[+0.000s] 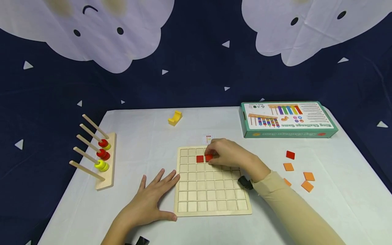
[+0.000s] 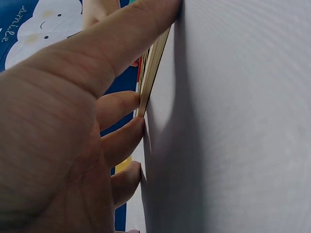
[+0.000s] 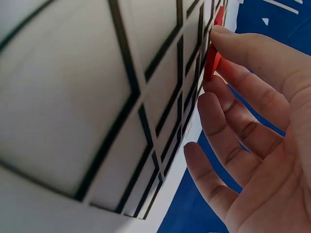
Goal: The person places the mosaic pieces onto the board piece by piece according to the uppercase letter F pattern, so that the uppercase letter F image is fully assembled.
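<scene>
A wooden grid board (image 1: 213, 185) lies flat on the white table. One red square tile (image 1: 200, 159) sits in a cell of its second row from the back. My right hand (image 1: 228, 153) pinches another red tile (image 3: 212, 62) between thumb and fingers, at the cell just right of the first. In the right wrist view that tile is tilted against the board. My left hand (image 1: 150, 199) lies spread at the board's left edge, its fingertips and thumb touching the edge. Behind the board is a small printed card (image 1: 208, 139), partly hidden by the right hand.
Right of the board lie a loose red tile (image 1: 290, 155) and several orange tiles (image 1: 307, 186). A green Ring Challenge Game box (image 1: 288, 119) stands at the back right. On the left is a peg stand (image 1: 111, 163) with red and yellow rings; a yellow curved block (image 1: 175, 118) sits behind.
</scene>
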Motion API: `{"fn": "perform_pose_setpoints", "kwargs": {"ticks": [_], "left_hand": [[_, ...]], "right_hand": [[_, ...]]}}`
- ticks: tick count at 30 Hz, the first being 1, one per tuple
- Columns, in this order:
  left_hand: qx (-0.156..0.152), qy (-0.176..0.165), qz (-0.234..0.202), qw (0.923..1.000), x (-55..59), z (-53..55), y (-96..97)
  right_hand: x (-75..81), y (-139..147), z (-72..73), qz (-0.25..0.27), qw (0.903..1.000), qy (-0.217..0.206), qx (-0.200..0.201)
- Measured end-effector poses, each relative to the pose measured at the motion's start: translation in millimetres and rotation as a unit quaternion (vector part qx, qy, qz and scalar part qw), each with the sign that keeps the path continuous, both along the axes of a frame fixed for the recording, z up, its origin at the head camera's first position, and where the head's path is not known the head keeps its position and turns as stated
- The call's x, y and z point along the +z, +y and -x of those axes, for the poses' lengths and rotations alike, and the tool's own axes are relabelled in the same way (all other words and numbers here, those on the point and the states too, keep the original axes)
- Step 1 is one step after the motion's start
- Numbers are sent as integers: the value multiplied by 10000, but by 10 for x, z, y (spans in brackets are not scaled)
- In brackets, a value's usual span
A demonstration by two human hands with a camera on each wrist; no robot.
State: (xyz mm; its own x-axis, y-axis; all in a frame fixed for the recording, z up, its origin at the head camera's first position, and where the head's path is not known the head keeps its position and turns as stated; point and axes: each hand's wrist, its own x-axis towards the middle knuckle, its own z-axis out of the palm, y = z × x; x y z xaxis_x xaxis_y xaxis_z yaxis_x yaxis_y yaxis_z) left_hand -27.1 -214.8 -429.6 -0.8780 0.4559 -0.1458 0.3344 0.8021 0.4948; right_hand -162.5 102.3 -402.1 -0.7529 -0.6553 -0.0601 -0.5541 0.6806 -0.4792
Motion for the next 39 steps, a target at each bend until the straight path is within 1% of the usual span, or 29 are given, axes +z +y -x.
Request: {"fn": "perform_pose_setpoints", "kwargs": {"ticks": [4, 22, 33, 39], "left_hand": [[3, -8, -24, 10000, 1, 0, -6], [29, -39, -20, 10000, 7, -1, -3], [-3, -3, -5, 10000, 5, -1, -6], [9, -39, -18, 10000, 2, 2, -4]], "right_hand": [[-4, -13, -6, -51, 10000, 34, 61], [10, -40, -14, -208, 9995, 230, 29], [3, -43, -7, -240, 9993, 273, 52], [13, -44, -18, -240, 9994, 230, 22]]}}
